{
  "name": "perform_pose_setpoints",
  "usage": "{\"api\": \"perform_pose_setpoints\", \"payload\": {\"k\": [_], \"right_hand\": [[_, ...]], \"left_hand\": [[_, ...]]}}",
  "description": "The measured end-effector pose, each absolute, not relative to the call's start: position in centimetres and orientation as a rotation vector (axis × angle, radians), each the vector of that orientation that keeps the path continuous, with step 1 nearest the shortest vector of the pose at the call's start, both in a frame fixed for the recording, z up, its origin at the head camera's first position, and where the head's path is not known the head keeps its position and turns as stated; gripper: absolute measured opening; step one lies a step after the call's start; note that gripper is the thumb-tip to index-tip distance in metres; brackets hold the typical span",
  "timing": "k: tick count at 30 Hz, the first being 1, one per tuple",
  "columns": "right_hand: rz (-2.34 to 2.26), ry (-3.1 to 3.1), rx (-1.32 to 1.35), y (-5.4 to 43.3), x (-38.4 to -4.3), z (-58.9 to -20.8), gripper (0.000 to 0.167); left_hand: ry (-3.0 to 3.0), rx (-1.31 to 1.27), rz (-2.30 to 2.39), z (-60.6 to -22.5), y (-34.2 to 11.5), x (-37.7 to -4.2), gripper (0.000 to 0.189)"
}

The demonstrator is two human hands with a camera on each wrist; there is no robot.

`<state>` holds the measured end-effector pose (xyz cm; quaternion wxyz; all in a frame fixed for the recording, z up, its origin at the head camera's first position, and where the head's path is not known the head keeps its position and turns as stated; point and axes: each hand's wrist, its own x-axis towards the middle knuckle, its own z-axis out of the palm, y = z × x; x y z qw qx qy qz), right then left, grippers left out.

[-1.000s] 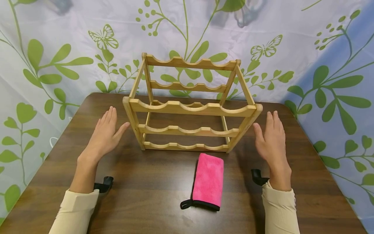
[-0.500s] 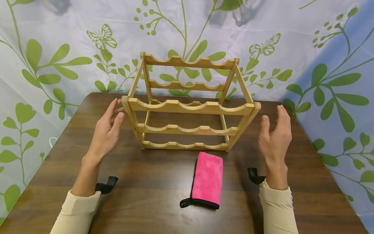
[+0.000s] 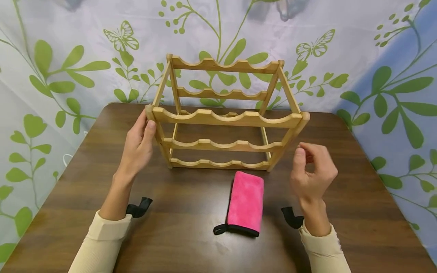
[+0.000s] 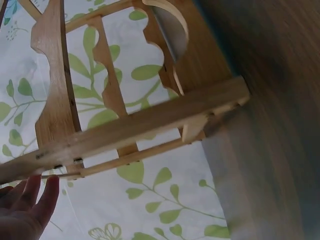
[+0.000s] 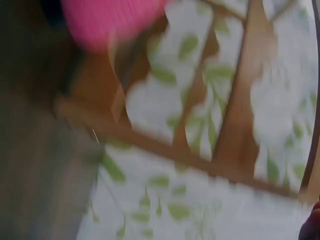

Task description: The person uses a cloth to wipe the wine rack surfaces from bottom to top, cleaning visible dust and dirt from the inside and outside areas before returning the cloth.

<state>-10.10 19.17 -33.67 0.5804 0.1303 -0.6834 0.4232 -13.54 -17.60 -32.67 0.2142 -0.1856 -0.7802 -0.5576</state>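
A wooden wine rack point(image 3: 227, 118) with scalloped rails stands on the table, and it also fills much of the left wrist view. My left hand point(image 3: 136, 149) holds the rack's front left post near its top, thumb on the near side; in the left wrist view its fingertips point(image 4: 47, 187) meet the post. My right hand point(image 3: 315, 170) hovers beside the front right post, apart from it, fingers curled loosely with nothing visible in them. Before the rack lies a folded pink cloth point(image 3: 246, 203) with black edging and a hanging loop; no hand touches it.
The dark brown table point(image 3: 191, 227) reaches back to a leaf-printed curtain point(image 3: 85, 76). Black mounts sit at both wrists, the left mount point(image 3: 139, 207) and the right mount point(image 3: 292, 218). A thin white cord point(image 3: 66, 159) shows by the left table edge.
My left hand has moved in from beside the rack onto its front left post. My right hand has swung inward and lower, and its straight fingers have curled. Rack and cloth stay in place.
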Motion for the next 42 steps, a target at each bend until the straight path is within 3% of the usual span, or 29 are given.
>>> {"api": "perform_pose_setpoints", "payload": {"k": [7, 15, 23, 29, 42], "right_hand": [[0.757, -2.193, 0.5, 17.9, -8.0, -36.1, 0.03], [0.385, -3.101, 0.443, 16.5, -6.6, -36.0, 0.077], [0.669, -3.428, 0.706, 15.0, -5.9, -37.1, 0.097], [0.63, -3.379, 0.998, 13.6, -5.9, -38.2, 0.094], [0.451, -3.316, 1.097, 11.7, -6.7, -38.2, 0.089]], "left_hand": [[-2.11, -0.399, -1.58, -32.0, -16.8, -14.0, 0.044], [-2.099, -0.305, -1.586, -31.7, -16.5, -14.3, 0.043], [-2.06, -0.311, -1.607, -31.8, -16.5, -14.6, 0.037], [-2.08, -0.315, -1.592, -31.8, -16.6, -14.5, 0.037], [-2.08, -0.306, -1.529, -32.2, -16.5, -14.6, 0.037]]}}
